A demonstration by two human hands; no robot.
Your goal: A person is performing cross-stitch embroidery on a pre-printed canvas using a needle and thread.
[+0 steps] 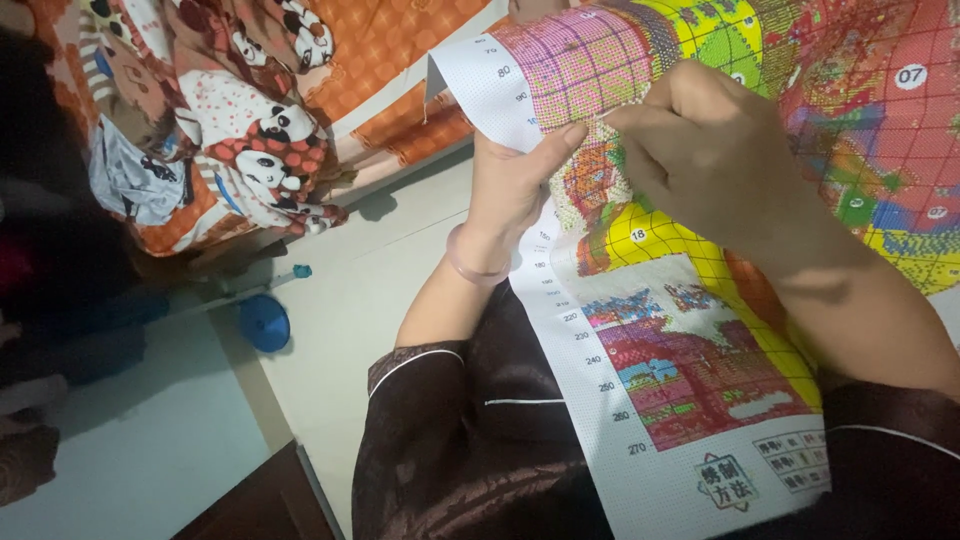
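A large cross-stitch canvas (pixel 690 360) printed with a colourful gridded pattern lies over my lap. My left hand (pixel 515 175), with a pale pink bangle (pixel 470 265) on the wrist, grips the canvas's white left edge, thumb pressed on top. My right hand (pixel 705 140) is above the canvas with fingers pinched together at a partly stitched patch just beside the left thumb. Whatever the fingertips pinch is too small to make out. Both my sleeves are dark brown with white piping.
A bed with an orange sheet (pixel 400 50) and a panda-print quilt (pixel 240 130) stands at the upper left. On the pale floor (pixel 340 330) lie a blue round object (pixel 264 322) and a small teal piece (pixel 301 271). Dark shapes fill the left edge.
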